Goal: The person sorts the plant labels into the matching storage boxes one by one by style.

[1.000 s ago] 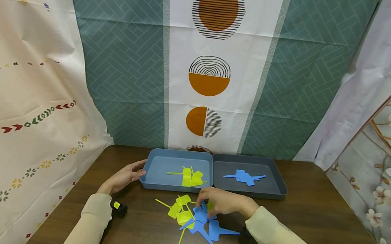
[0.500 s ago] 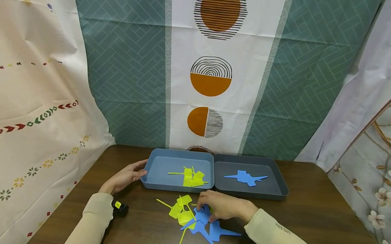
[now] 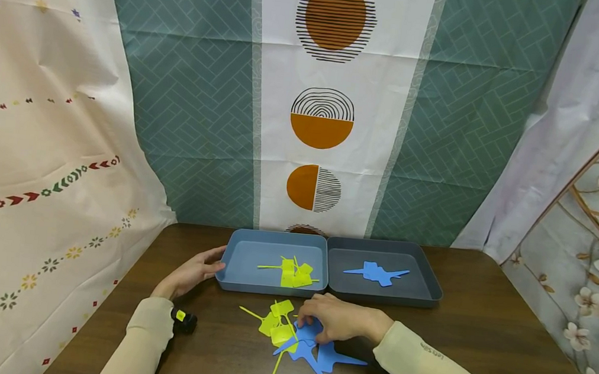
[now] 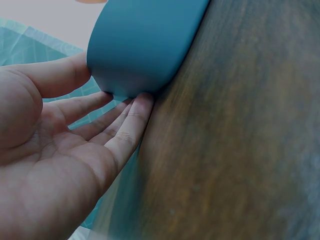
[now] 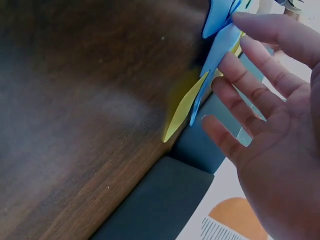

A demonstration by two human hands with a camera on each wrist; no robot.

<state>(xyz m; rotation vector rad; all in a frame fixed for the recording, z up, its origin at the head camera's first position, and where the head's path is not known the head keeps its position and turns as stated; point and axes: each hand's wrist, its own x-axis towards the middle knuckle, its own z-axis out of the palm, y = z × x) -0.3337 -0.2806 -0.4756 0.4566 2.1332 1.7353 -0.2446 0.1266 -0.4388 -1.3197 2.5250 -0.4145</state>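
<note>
Blue-grey tray (image 3: 245, 262): far L; could shift if L hand (image 3: 190, 271), fingers straight on its left end, pushes.
Dark tray (image 3: 414, 280): far R, adjoining.
R hand (image 3: 344, 317): bent over pile, touching; can't tell if pinching.
Blue tags (image 3: 335, 357): near ctr, overlapping yellow tags (image 3: 281, 335); lift might drag yellow along.
Hidden yellow tag (image 5: 185, 107): R-wrist view shows it beside blue; head view's blocked by hand.

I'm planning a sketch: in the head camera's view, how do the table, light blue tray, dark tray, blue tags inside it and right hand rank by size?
1. Table
2. Light blue tray and dark tray: too alike to rank
3. Right hand
4. Blue tags
</note>
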